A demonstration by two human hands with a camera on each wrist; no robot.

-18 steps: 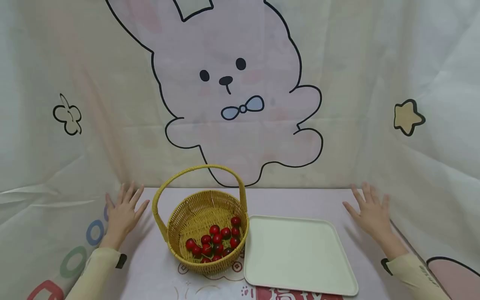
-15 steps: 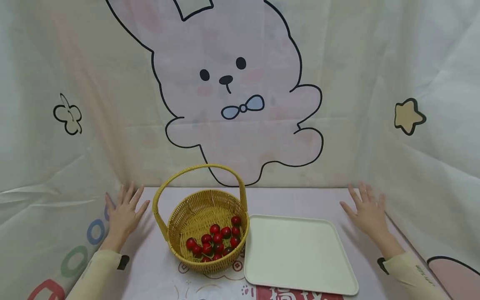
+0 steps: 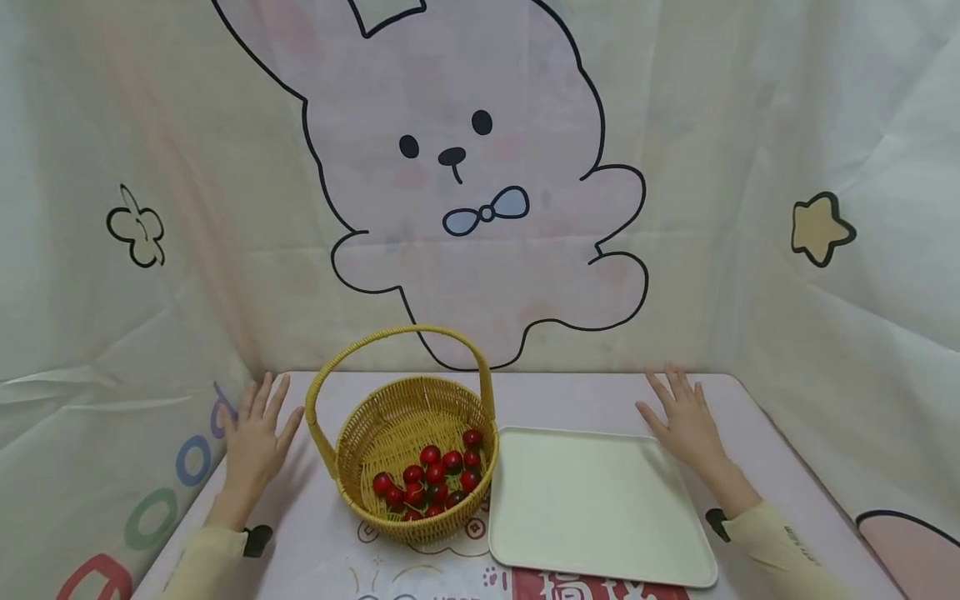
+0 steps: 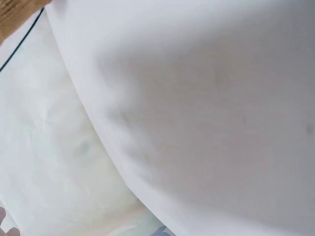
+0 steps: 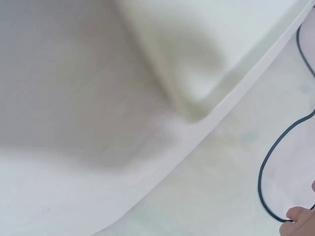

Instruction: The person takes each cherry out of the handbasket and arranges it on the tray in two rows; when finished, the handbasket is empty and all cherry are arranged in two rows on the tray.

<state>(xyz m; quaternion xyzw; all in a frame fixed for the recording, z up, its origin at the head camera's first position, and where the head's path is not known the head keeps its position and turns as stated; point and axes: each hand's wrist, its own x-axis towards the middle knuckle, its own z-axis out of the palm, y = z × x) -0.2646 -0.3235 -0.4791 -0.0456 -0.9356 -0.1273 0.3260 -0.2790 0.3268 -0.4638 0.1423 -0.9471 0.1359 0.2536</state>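
Observation:
A yellow woven basket with a tall arched handle stands left of centre on the table, with several dark red cherries gathered at its front right. Right beside it lies a pale rectangular tray with nothing on it. My left hand, fingers spread and straight, is just left of the basket and holds nothing. Fingers also spread, my right hand hovers by the tray's far right corner, holding nothing. In the right wrist view, the tray's corner shows with a hand's shadow over it.
The table is covered in white, with red and line-drawn prints along its near side. Fabric walls close it in at the back and both sides, with a large rabbit drawing behind and a star at right.
My right hand has moved left, from beside the table's right edge to the tray's far corner. My left hand has shifted slightly to the right. Basket, cherries and tray stay put.

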